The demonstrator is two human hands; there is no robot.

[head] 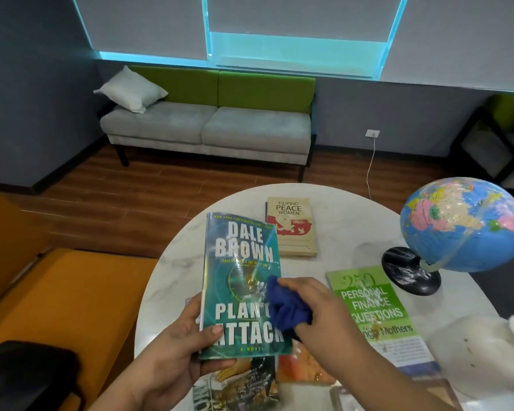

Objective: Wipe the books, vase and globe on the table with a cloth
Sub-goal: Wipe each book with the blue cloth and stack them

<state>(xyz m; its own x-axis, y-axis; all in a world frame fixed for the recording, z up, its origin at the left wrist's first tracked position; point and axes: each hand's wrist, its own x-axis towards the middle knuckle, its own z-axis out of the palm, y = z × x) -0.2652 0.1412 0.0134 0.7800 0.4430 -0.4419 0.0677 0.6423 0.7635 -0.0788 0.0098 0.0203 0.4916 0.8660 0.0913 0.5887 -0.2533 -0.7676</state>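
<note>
My left hand [175,348] grips the lower left edge of a teal paperback, "Plan of Attack" [241,262], held up over the round white table [350,221]. My right hand [318,310] holds a bunched blue cloth [285,310] pressed against the cover's right side. A cream and red book [291,226] lies farther back on the table. A green finance book [377,310] lies to the right. The globe [463,223] stands tilted on its black base at the right. A white vase [481,351] sits at the near right edge.
More books [238,387] lie under my hands near the table's front edge. An orange seat [60,292] with a black bag [27,378] is at my left. A grey and green sofa [208,126] stands against the far wall across the wooden floor.
</note>
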